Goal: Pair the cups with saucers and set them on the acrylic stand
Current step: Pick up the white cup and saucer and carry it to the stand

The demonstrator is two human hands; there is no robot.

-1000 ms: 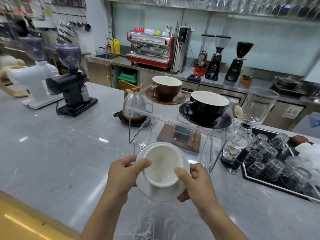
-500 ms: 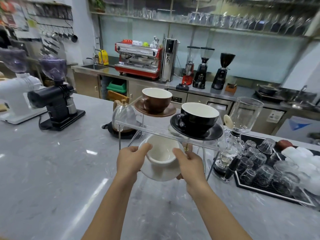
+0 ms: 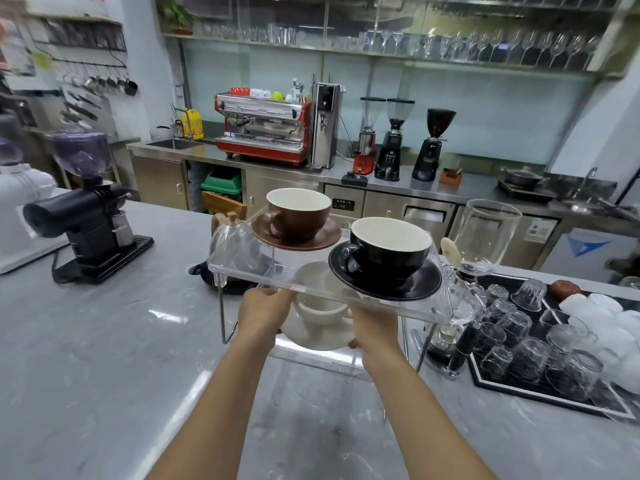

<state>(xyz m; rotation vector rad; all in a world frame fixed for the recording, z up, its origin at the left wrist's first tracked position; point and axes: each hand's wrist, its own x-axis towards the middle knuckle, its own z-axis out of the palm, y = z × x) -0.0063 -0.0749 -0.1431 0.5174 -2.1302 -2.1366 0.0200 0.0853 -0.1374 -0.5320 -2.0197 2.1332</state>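
We hold white cup (image 3: 320,306) upright on its saucer (image 3: 317,336) under the stand (image 3: 242,263) top; left hand (image 3: 263,311) and right hand (image 3: 375,322) clamp the saucer, arms outstretched.

Left of the grip a black grinder (image 3: 91,233) stands on the grey counter (image 3: 86,341), a steel kettle (image 3: 230,233) sits just beyond it, upturned glasses (image 3: 530,344) fill a black tray (image 3: 485,382) to its right, and a red espresso machine (image 3: 265,128) stands far behind.
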